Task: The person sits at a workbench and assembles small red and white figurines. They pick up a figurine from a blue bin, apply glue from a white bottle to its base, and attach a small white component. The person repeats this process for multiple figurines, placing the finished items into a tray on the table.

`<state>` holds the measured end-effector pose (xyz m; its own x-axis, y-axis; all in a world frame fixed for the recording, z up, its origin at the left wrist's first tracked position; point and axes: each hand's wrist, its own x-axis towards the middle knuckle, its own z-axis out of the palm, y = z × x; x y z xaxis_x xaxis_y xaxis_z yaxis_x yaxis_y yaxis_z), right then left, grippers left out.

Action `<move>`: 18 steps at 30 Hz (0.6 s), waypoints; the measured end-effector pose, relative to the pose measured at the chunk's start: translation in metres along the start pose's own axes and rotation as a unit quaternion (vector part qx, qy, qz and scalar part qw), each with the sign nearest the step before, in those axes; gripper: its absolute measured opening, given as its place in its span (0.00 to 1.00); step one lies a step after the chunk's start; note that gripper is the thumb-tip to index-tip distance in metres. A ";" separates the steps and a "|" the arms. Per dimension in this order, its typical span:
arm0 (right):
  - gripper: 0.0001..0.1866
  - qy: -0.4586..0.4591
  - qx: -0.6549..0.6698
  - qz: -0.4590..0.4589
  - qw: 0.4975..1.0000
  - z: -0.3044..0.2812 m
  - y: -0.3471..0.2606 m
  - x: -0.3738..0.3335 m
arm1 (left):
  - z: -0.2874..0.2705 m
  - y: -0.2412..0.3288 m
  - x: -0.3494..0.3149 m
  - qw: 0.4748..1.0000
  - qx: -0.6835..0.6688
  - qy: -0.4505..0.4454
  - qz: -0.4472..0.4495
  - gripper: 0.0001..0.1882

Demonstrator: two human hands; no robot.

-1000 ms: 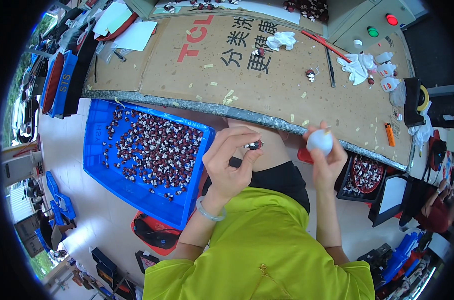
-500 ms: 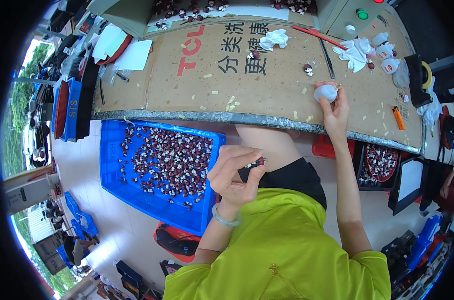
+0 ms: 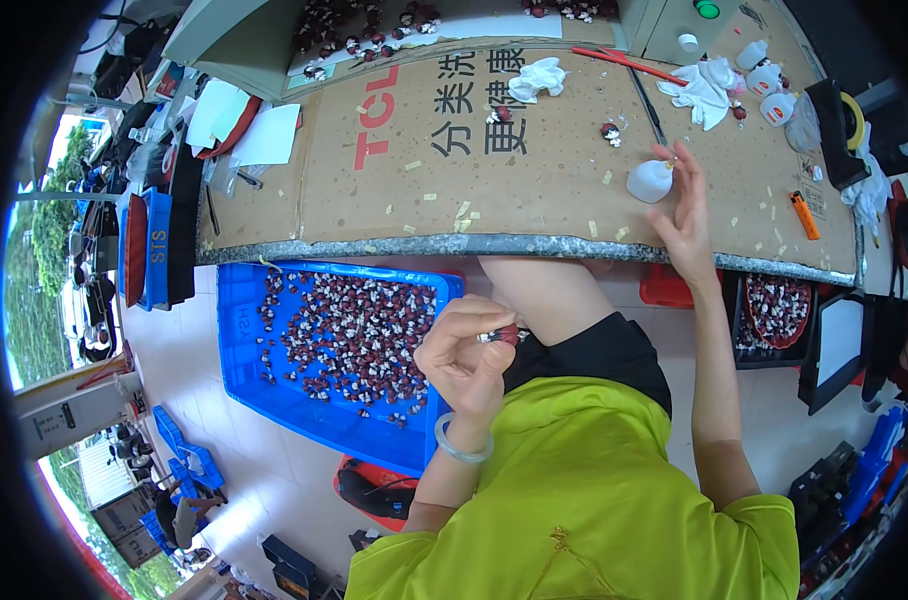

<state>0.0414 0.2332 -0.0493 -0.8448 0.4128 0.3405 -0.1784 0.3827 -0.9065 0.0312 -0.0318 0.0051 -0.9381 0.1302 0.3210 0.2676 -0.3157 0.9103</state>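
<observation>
My left hand [image 3: 466, 358], with a pale bangle at its wrist, pinches a small dark red and white figure-like piece [image 3: 504, 335] above my lap. On the cardboard-covered tabletop, a small white squeeze bottle [image 3: 650, 182] with a yellowish tip stands by my right hand [image 3: 688, 215]. That hand is open, its fingers spread beside the bottle; whether a fingertip still touches the tip is unclear. Below the table edge at left, a blue bin [image 3: 236, 330] holds a heap of similar red and white pieces. Two loose pieces lie on the cardboard, one of them [image 3: 611, 132] beyond the bottle.
More white bottles [image 3: 764, 78] and crumpled white cloths [image 3: 709, 92] are at the back right. A thin black tool [image 3: 649, 110], a red stick [image 3: 629, 65] and an orange lighter [image 3: 804, 215] lie on the table. A greenish box [image 3: 219, 45] with pieces inside stands at the back.
My right hand has let go of the bottle, which now stands on the table, and its fingers have spread. My left hand has turned the piece, showing more of its red side.
</observation>
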 end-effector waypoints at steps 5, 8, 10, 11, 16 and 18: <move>0.38 0.098 0.008 -0.018 0.995 -0.032 0.005 0.002 | 0.001 0.002 0.001 0.992 -0.102 -0.007 -0.076 0.15; 0.33 0.191 0.051 0.004 0.980 -0.047 0.022 0.009 | 0.004 0.001 0.003 0.988 -0.125 -0.011 -0.088 0.15; 0.30 0.238 0.107 0.037 0.965 -0.049 0.039 0.008 | 0.005 0.000 0.004 0.991 -0.107 -0.015 -0.080 0.15; 0.28 0.248 0.107 0.035 0.962 -0.049 0.039 0.009 | 0.005 -0.001 0.005 0.998 -0.043 -0.027 -0.041 0.14; 0.24 0.270 0.080 0.027 0.959 -0.043 0.037 0.005 | 0.008 -0.004 0.012 0.973 0.168 -0.081 0.133 0.11; 0.24 0.281 0.091 0.029 0.955 -0.044 0.039 0.005 | 0.011 -0.003 0.012 0.968 0.185 -0.084 0.146 0.09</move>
<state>0.0526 0.2868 -0.0722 -0.4605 0.8273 0.3218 -0.2675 0.2163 -0.9390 0.0214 -0.0189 0.0086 -0.7690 0.2479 0.5892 0.6066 -0.0076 0.7950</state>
